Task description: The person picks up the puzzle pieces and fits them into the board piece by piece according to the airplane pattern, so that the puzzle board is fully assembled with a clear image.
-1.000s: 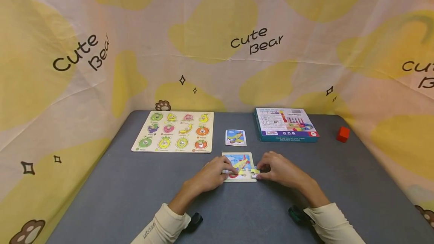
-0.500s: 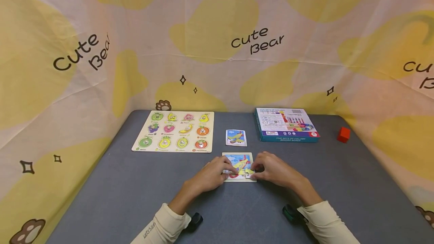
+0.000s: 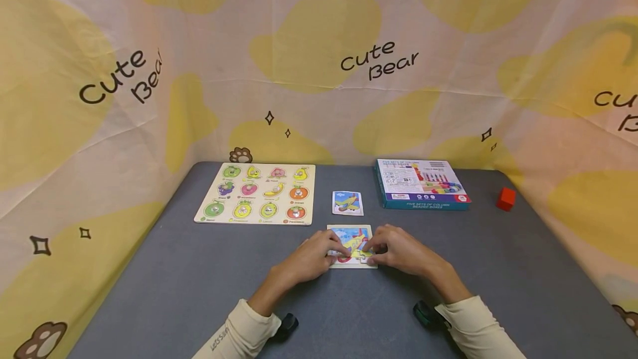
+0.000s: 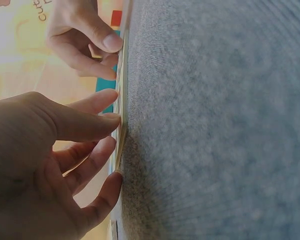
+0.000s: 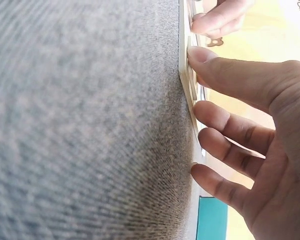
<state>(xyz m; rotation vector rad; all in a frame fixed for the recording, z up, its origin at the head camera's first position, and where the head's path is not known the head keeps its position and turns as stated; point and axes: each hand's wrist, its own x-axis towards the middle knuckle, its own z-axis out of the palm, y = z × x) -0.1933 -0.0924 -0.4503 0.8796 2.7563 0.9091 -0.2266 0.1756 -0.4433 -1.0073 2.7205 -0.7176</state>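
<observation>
A small jigsaw puzzle (image 3: 355, 235) with a yellow airplane picture lies in a pale wooden frame at the middle of the table. My left hand (image 3: 311, 255) rests on its left side, thumb and fingertips touching the board. At the lower right corner, my right hand (image 3: 402, 249) pinches a puzzle piece (image 3: 364, 257) between thumb and index finger. In the right wrist view that piece (image 5: 192, 82) sits slightly raised and tilted on the board, under the thumb. The right hand's other fingers are loosely bent beside the frame. Fingers partly cover the puzzle's lower half.
Behind the puzzle lies a card (image 3: 347, 203) with the same airplane picture. A fruit peg board (image 3: 259, 198) is at the back left. A teal-edged box (image 3: 423, 184) stands at the back right, with a red block (image 3: 505, 199) farther right. Printed cloth surrounds the table.
My right hand has moved left, bringing the puzzle piece from outside the frame's right edge onto the lower right corner. The left hand has stayed in place.
</observation>
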